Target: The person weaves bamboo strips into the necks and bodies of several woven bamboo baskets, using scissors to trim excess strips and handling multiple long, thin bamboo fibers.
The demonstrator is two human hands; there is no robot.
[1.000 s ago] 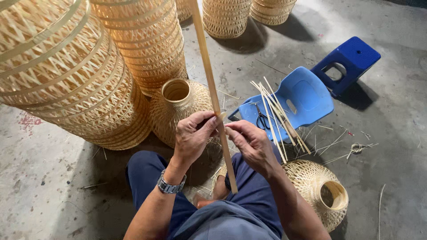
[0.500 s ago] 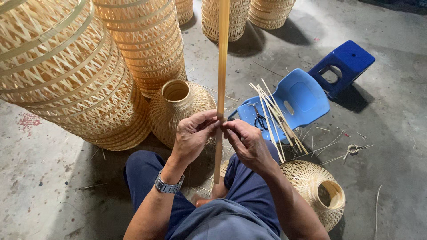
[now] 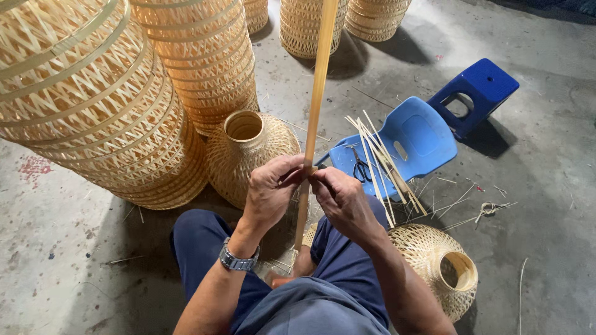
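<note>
Both hands pinched a long, pale bamboo strip (image 3: 315, 105) standing nearly upright above the person's lap, left hand (image 3: 271, 189) and right hand (image 3: 340, 197) closed on it, fingertips meeting. Woven baskets (image 3: 105, 105) crowded the floor's left side; bare concrete floor (image 3: 546, 186) lay open rightward past the blue chair (image 3: 410, 139).

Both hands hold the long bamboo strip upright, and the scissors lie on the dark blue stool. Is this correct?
Not quite. In the head view, the scissors lie on the light blue chair, not the stool. Both the left hand and right hand hold the bamboo strip upright.
</note>
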